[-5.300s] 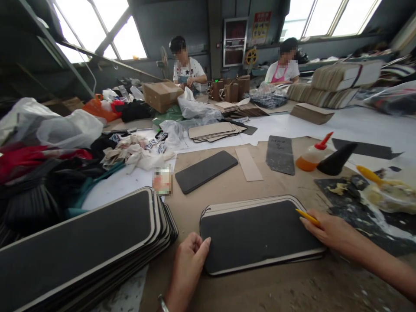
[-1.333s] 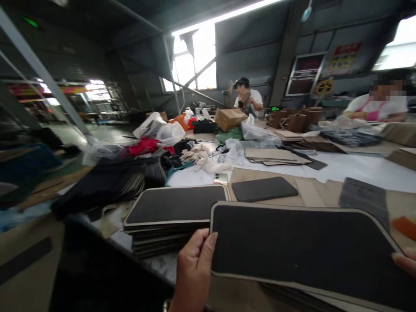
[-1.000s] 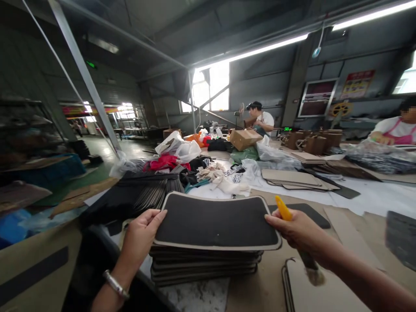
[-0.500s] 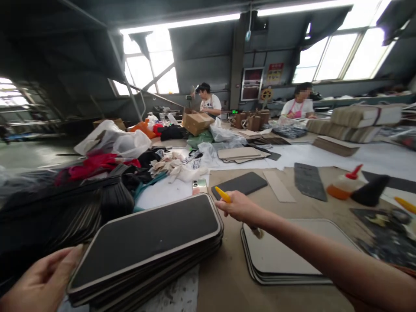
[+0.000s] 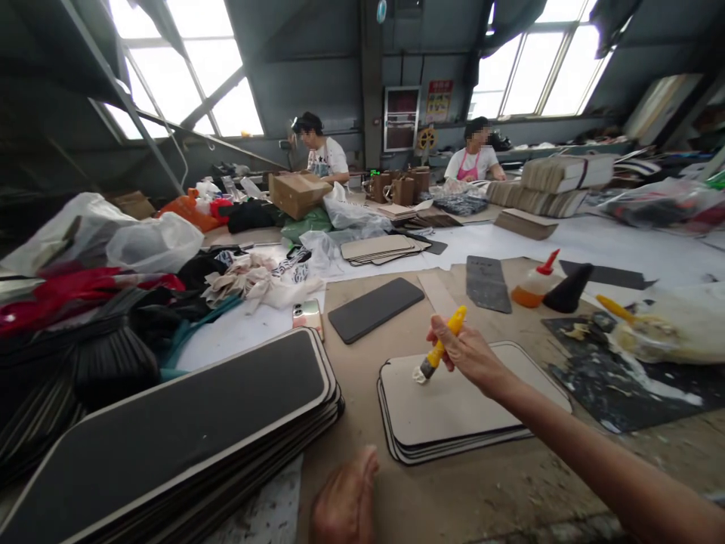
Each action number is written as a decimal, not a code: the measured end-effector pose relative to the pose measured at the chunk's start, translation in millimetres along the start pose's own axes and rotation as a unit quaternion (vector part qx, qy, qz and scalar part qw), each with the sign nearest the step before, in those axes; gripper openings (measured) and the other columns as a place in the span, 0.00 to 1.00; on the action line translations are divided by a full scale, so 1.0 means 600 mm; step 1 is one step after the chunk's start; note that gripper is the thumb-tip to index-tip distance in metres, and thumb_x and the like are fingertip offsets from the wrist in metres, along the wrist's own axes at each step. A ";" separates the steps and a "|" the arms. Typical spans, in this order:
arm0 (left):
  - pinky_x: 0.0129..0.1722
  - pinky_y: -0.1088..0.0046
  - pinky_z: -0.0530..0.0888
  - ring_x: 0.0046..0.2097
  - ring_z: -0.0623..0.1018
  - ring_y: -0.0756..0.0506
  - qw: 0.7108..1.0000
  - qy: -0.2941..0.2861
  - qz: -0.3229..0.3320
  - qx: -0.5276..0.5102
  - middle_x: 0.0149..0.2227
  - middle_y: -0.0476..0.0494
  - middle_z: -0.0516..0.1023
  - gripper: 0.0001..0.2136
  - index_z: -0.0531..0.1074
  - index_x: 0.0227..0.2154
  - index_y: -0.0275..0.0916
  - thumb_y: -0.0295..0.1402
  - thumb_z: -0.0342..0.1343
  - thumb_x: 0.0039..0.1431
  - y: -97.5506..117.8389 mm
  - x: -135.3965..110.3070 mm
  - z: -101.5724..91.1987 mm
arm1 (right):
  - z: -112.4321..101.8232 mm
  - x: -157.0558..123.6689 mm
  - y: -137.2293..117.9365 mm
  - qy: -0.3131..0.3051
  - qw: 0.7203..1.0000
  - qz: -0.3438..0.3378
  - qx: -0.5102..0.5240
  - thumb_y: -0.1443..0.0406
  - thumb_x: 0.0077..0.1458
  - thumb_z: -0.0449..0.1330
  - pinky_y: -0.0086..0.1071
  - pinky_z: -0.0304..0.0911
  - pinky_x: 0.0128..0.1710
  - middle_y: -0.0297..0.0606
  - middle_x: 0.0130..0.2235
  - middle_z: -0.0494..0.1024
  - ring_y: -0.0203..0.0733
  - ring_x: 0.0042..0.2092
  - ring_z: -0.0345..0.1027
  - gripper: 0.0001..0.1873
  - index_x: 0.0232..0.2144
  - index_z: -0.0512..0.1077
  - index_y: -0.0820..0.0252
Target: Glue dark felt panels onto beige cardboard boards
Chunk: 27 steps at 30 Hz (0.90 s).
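Observation:
My right hand (image 5: pixel 470 355) grips a yellow-handled brush (image 5: pixel 447 340), its bristles touching the top beige panel (image 5: pixel 481 408) of a low, round-cornered stack. A small white smear of paste (image 5: pixel 420 375) shows at the bristle tip. In front of that stack's left corner is my left hand (image 5: pixel 344 502), fingers curled together with nothing visible in them; its lower part is cut off by the frame. To its left lies a taller stack of dark panels (image 5: pixel 192 423) with pale borders. A loose dark panel (image 5: pixel 375 310) rests beyond the two stacks.
On the right are a bottle (image 5: pixel 529 287) with a red nozzle, a black cone-shaped object (image 5: pixel 569 289), and a paste-smeared dark sheet (image 5: pixel 600 385) with another yellow handle (image 5: pixel 615 308). A phone (image 5: pixel 307 316), cloth scraps (image 5: pixel 249 279) and plastic bags (image 5: pixel 152 242) lie left. Two people sit across the table.
My right hand has brought the brush down onto the beige stack. My left hand has left the dark stack's edge and moved right. The view has swung rightward.

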<state>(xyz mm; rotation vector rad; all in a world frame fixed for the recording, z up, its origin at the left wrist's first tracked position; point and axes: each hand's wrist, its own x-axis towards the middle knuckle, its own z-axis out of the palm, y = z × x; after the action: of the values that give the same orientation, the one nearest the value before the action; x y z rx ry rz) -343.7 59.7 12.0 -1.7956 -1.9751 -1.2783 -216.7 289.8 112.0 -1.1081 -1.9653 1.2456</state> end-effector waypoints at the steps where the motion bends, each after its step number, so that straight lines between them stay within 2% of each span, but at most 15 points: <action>1: 0.41 0.80 0.75 0.39 0.78 0.50 0.999 -0.013 0.030 0.007 0.38 0.44 0.80 0.13 0.69 0.45 0.39 0.26 0.48 0.58 0.008 0.013 0.023 | 0.006 -0.005 0.005 -0.005 1.000 0.004 0.027 0.42 0.51 0.46 0.26 0.58 0.19 0.32 0.23 0.66 0.31 0.19 0.59 0.28 0.27 0.65 0.62; 3: 0.44 0.71 0.75 0.46 0.76 0.45 0.996 -0.046 0.067 0.037 0.44 0.39 0.77 0.15 0.67 0.48 0.37 0.28 0.50 0.57 0.019 0.039 0.058 | 0.019 -0.014 0.013 -0.023 0.998 0.014 0.064 0.45 0.50 0.50 0.26 0.60 0.20 0.30 0.23 0.66 0.32 0.20 0.62 0.24 0.27 0.64 0.61; 5: 0.43 0.63 0.77 0.49 0.74 0.41 0.990 -0.074 0.093 0.070 0.47 0.37 0.75 0.16 0.68 0.47 0.38 0.33 0.53 0.55 0.025 0.054 0.079 | 0.027 -0.022 0.022 -0.047 0.996 0.027 0.069 0.50 0.49 0.54 0.26 0.63 0.22 0.29 0.23 0.67 0.33 0.21 0.64 0.19 0.28 0.63 0.60; 8: 0.40 0.65 0.78 0.48 0.74 0.42 0.985 -0.080 0.126 0.088 0.45 0.40 0.76 0.12 0.72 0.42 0.41 0.28 0.50 0.55 0.025 0.052 0.100 | 0.011 -0.030 0.039 -0.038 0.998 0.035 0.030 0.54 0.47 0.55 0.27 0.64 0.24 0.30 0.23 0.69 0.35 0.22 0.67 0.14 0.27 0.65 0.60; 11: 0.42 0.69 0.77 0.49 0.74 0.45 0.987 -0.052 0.126 0.085 0.44 0.42 0.77 0.15 0.73 0.40 0.43 0.23 0.44 0.57 0.014 0.035 0.119 | -0.043 -0.037 0.063 0.037 0.997 0.054 -0.039 0.55 0.46 0.54 0.29 0.63 0.25 0.31 0.22 0.70 0.37 0.22 0.68 0.13 0.26 0.66 0.58; 15: 0.45 0.70 0.75 0.52 0.71 0.47 0.990 -0.030 0.121 0.068 0.46 0.44 0.75 0.19 0.72 0.43 0.45 0.21 0.41 0.57 -0.005 0.017 0.134 | -0.138 -0.051 0.104 0.146 0.973 0.117 -0.132 0.55 0.45 0.54 0.33 0.63 0.27 0.33 0.21 0.72 0.42 0.23 0.70 0.12 0.26 0.67 0.57; 18: 0.47 0.71 0.74 0.51 0.72 0.47 0.984 -0.060 0.155 0.061 0.46 0.44 0.76 0.18 0.70 0.45 0.43 0.22 0.44 0.56 -0.015 0.019 0.129 | -0.193 -0.066 0.134 0.190 0.956 0.129 -0.184 0.55 0.45 0.53 0.35 0.62 0.29 0.34 0.21 0.73 0.44 0.24 0.71 0.12 0.26 0.67 0.56; 20: 0.48 0.72 0.73 0.50 0.73 0.47 0.978 -0.076 0.186 0.053 0.45 0.43 0.77 0.16 0.70 0.46 0.40 0.23 0.47 0.56 -0.018 0.024 0.124 | -0.212 -0.076 0.147 0.214 0.947 0.111 -0.214 0.55 0.47 0.52 0.35 0.61 0.30 0.35 0.23 0.73 0.44 0.26 0.70 0.12 0.26 0.66 0.56; 23: 0.49 0.73 0.72 0.49 0.74 0.47 0.971 -0.078 0.222 0.037 0.43 0.43 0.78 0.15 0.71 0.45 0.40 0.22 0.48 0.56 -0.018 0.030 0.122 | -0.201 -0.093 0.150 0.234 0.934 0.026 -0.267 0.57 0.50 0.51 0.36 0.61 0.37 0.38 0.29 0.73 0.44 0.32 0.69 0.10 0.26 0.66 0.56; 25: 0.48 0.73 0.73 0.47 0.75 0.47 0.973 -0.074 0.215 0.029 0.42 0.44 0.78 0.15 0.71 0.43 0.41 0.22 0.47 0.56 -0.015 0.031 0.126 | -0.168 -0.113 0.137 0.217 0.933 -0.041 -0.283 0.61 0.52 0.51 0.36 0.60 0.40 0.39 0.32 0.72 0.43 0.35 0.67 0.08 0.27 0.66 0.57; 27: 0.46 0.75 0.74 0.45 0.76 0.48 0.973 -0.072 0.220 0.018 0.41 0.45 0.79 0.14 0.72 0.42 0.43 0.23 0.47 0.57 -0.011 0.031 0.132 | -0.124 -0.138 0.113 0.161 0.947 -0.094 -0.262 0.65 0.54 0.50 0.34 0.61 0.40 0.38 0.33 0.71 0.41 0.36 0.66 0.07 0.29 0.67 0.57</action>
<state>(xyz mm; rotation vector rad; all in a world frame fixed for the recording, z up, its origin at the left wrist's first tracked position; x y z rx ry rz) -322.9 127.9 -27.7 -2.1967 -1.5197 -0.9872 -92.5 267.1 79.3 -1.2358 -2.1293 0.4087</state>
